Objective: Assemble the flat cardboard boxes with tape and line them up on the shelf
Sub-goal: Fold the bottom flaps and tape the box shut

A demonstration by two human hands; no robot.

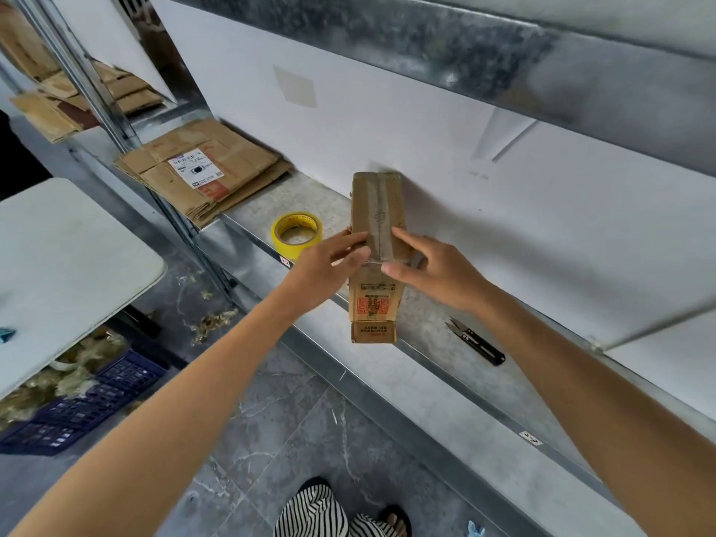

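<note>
While the left hand (329, 261) and right hand (430, 270) grip the box (377, 211), tape roll (296, 235) and snips (477, 341) flank it.

soft, even daylight fills the room, bright on the white back panel (426, 122) and duller on the grey metal shelf (484, 401). shadows are weak and soft-edged. the wide lens bends straight edges, and the upper shelf (426, 36) smears into blur, with a small glare spot.

My one head camera looks forward and down, close over the shelf (445, 366) at arm's reach.
</note>
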